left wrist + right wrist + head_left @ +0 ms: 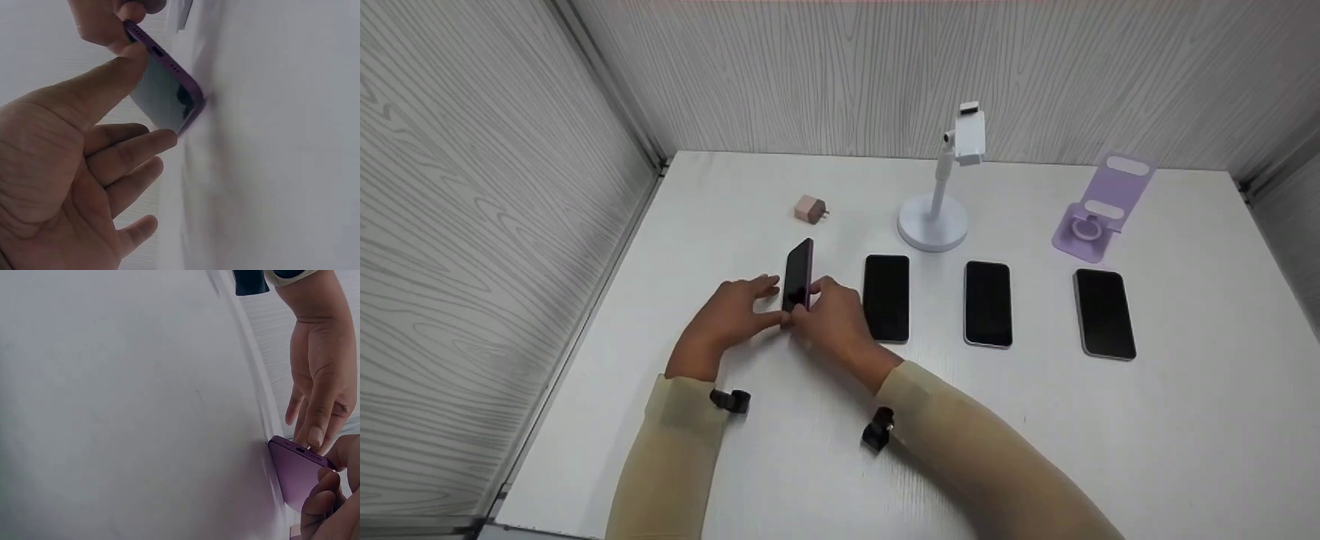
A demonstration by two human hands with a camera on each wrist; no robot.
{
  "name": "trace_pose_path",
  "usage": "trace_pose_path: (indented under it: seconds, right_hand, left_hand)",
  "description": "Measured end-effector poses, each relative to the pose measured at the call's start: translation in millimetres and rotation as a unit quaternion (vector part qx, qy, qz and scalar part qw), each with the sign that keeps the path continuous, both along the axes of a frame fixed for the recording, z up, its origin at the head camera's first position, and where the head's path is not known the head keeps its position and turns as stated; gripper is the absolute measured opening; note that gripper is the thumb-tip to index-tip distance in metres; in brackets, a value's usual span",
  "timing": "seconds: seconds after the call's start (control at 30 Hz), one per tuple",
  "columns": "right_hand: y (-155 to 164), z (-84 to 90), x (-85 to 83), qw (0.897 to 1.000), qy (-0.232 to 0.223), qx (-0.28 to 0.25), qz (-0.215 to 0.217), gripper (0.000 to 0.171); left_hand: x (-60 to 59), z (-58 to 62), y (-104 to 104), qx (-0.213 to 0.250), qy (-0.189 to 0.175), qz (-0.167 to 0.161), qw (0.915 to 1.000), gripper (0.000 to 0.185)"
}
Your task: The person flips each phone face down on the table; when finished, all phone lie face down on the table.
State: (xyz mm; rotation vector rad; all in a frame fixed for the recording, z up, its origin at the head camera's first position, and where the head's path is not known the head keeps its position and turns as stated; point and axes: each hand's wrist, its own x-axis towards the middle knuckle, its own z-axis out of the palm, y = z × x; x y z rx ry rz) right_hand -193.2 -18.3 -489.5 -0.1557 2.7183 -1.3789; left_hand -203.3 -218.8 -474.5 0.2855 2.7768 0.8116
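Note:
A purple smartphone [798,274] with a dark screen stands on its long edge on the table, charging port end toward me. My right hand [834,318] pinches its near end between thumb and fingers, as the right wrist view also shows around the purple back [299,475]. At the screen side is my left hand [735,311], fingers extended and spread. In the left wrist view its thumb [121,73] touches the phone near the port, and a fingertip [167,136] lies by the lower corner.
Three black-screened phones [886,298] [988,304] [1105,313] lie in a row to the right. Behind them stand a white phone stand [932,223] and a purple folding stand [1117,184]. A pink charger plug [810,209] sits beyond the held phone. Grey wood-grain panels [825,75] border the white table [1020,435].

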Motion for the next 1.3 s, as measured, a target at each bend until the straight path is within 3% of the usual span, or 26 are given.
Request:
trace_pose_path:
  seconds: [0.17,0.33,0.57,0.83,1.03,1.3]
  right_hand:
    - [-2.9,1.5,3.1,1.000,0.009,0.011,0.006,0.033]
    - [-6.1,4.4,7.8,0.999,0.034,0.034,0.007,0.031]
    - [-5.9,5.3,9.0,0.998,0.040,0.054,0.003,0.033]
    - [-4.5,4.0,10.6,0.997,0.053,0.056,0.013,0.032]
    - [-3.3,-0.1,11.7,0.997,0.055,0.044,0.024,0.033]
    - [-1.2,-9.0,15.8,0.998,0.049,-0.008,0.029,0.034]
  left_hand:
    - [-8.2,19.1,10.9,-0.030,0.030,0.056,0.9976,0.053]
    - [-20.3,31.8,32.5,-0.051,0.078,0.126,0.9877,0.051]
    - [-36.9,34.6,61.7,-0.037,0.104,0.184,0.9768,0.050]
    - [-57.3,23.0,78.2,-0.064,0.090,0.187,0.9761,0.045]
    - [-59.6,19.8,80.0,-0.075,0.108,0.188,0.9734,0.035]
    - [-57.5,16.5,76.8,-0.072,0.137,0.198,0.9678,0.037]
